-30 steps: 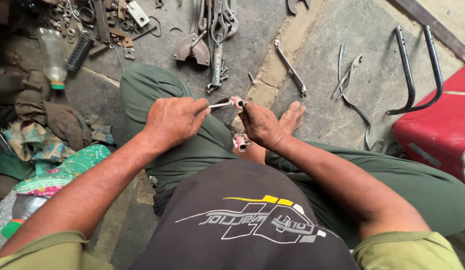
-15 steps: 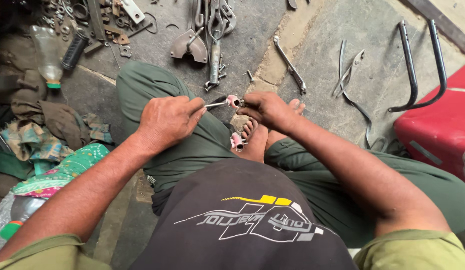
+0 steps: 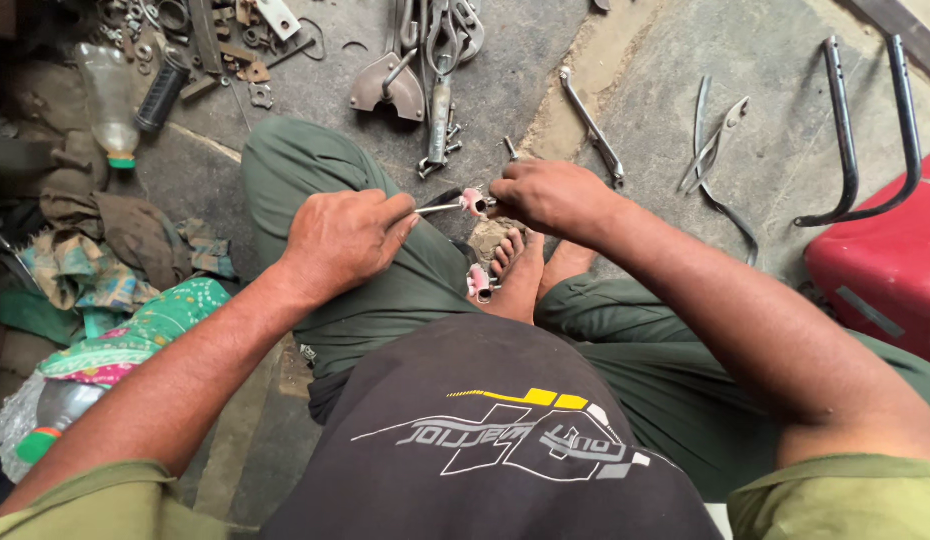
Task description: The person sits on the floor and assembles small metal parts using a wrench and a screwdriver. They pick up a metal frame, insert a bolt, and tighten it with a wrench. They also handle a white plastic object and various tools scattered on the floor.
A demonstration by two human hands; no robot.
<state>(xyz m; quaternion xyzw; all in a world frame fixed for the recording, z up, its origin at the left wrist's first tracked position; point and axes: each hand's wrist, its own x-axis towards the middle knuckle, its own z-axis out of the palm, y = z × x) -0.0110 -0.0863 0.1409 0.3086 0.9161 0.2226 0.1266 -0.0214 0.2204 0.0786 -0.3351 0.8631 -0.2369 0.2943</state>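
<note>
Left hand (image 3: 343, 240): you gripped a thin metal tool (image 3: 437, 208) | Right hand (image 3: 547, 195): you pinched a small pinkish part (image 3: 474, 201) above your feet | Handling: it looked light, rigid (likely slippery); best held by its sides.

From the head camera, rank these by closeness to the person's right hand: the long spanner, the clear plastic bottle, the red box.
1. long spanner, just above the right hand.
2. red box, far right.
3. clear plastic bottle, far upper left.
</note>
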